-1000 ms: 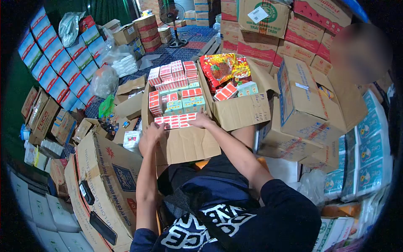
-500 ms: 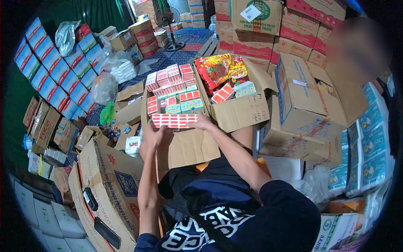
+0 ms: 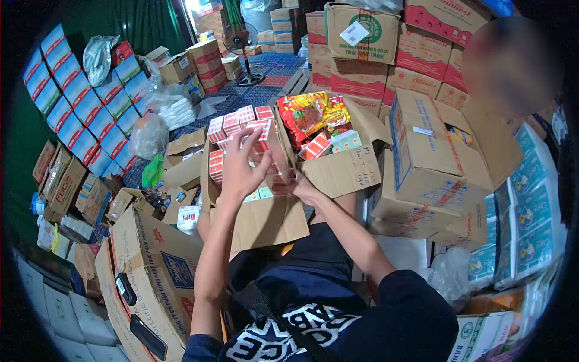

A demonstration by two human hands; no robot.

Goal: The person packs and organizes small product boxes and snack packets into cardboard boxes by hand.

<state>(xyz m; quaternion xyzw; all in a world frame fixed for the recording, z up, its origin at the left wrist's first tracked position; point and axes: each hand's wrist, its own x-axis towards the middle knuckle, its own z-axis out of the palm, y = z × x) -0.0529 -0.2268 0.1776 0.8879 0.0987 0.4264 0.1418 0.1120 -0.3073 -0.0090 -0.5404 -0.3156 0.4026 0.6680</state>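
Observation:
My left hand (image 3: 244, 172) is over the near part of an open carton (image 3: 208, 181) of small red-and-white boxes (image 3: 231, 123), thumb and fingers spread apart. Close to its fingertips a stack of small red-and-white boxes (image 3: 278, 161), blurred by motion, slants over the carton. At the lower right end of that stack my right hand (image 3: 300, 186) has its fingers closed on it. Pale green boxes (image 3: 259, 194) show below, partly covered by my hands. Toward me hangs the carton's front flap (image 3: 265, 224).
A second open carton (image 3: 342, 171) on the right holds red and yellow packets (image 3: 310, 117) and a few small boxes. Large cartons (image 3: 428, 145) stand farther right, near a person. At left, a tall carton (image 3: 148, 271) carries a phone (image 3: 148, 336). A fan (image 3: 240, 39) stands behind.
The row of small boxes, level across both hands before, is now turned lengthwise. My left hand has come off its left end and risen with fingers spread. The view has shifted slightly.

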